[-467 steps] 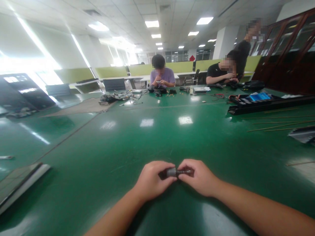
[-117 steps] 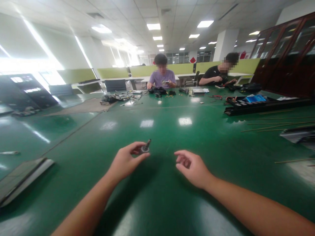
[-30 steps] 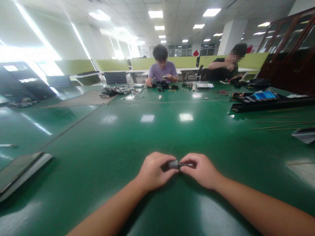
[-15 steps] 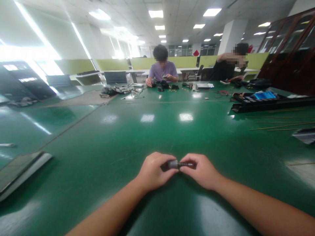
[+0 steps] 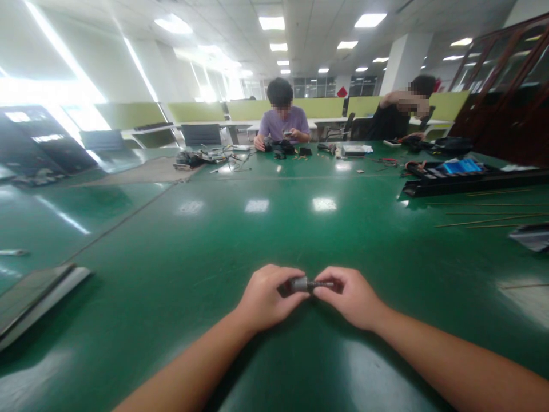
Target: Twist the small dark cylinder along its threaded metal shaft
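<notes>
In the head view, a small grey metal cylinder with a thin, dark, ribbed shaft [image 5: 301, 284] lies level just above or on the green table; it looks like a small motor, though I cannot make out its exact kind. My left hand [image 5: 270, 297] is closed around the cylinder, thumb in front and fingers behind, hiding its left end. From the other side, my right hand [image 5: 349, 297] curls its thumb and forefinger about the shaft, which points right into the palm. Whether those fingertips press on the shaft is hard to see. Both hands are near the table top.
The glossy green table [image 5: 206, 229] stretches far forward. A flat grey panel [image 5: 38, 297] lies at left. Thin rods [image 5: 493, 214] and a black tray with blue parts [image 5: 461, 177] lie at right. Across the table, two people [image 5: 283, 123] sit behind cables and small parts.
The cylinder and shaft have shifted very slightly up and left with my hands. My right fingers have moved a little around the shaft. The grip otherwise looks the same.
</notes>
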Motion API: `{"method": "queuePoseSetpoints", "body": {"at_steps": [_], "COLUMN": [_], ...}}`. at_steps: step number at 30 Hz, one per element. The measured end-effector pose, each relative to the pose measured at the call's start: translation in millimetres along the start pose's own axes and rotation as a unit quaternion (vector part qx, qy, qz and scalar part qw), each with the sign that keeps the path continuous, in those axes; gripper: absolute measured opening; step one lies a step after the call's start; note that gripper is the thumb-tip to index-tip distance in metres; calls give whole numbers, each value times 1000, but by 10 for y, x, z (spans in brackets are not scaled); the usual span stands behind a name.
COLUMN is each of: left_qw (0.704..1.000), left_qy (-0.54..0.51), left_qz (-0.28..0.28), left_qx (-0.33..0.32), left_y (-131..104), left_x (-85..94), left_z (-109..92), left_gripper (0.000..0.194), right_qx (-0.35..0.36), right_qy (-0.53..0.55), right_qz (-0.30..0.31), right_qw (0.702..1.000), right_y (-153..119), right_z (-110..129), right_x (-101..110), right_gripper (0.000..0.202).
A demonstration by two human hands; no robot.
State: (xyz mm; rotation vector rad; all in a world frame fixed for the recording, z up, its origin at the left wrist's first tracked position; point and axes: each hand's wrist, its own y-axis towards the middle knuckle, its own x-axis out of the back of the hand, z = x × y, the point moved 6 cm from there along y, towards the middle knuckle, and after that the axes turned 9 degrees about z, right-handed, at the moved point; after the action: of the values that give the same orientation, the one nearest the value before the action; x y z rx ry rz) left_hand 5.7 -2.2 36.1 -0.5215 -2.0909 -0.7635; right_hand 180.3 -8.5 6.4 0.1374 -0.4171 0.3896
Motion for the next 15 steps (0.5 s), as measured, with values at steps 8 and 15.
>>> {"method": "queuePoseSetpoints", "body": {"at_steps": [8,15], "left_qw": [1000,1000], "left_qy": [-3,-2], "left_qz": [-6,-12], "left_qx": [-3,-11], "left_y": [8,-6], "left_x": [26,29], "left_z": [-10,1], "left_gripper": [26,27], "right_qx": [-2,-2], "right_qy": [6,18], "right_qz": [-3,-1], "right_qw": [1000,1000], "right_y": [-4,-6], "right_z": [-6,-17], "right_x": [5,-4], "right_gripper": [11,11]}}
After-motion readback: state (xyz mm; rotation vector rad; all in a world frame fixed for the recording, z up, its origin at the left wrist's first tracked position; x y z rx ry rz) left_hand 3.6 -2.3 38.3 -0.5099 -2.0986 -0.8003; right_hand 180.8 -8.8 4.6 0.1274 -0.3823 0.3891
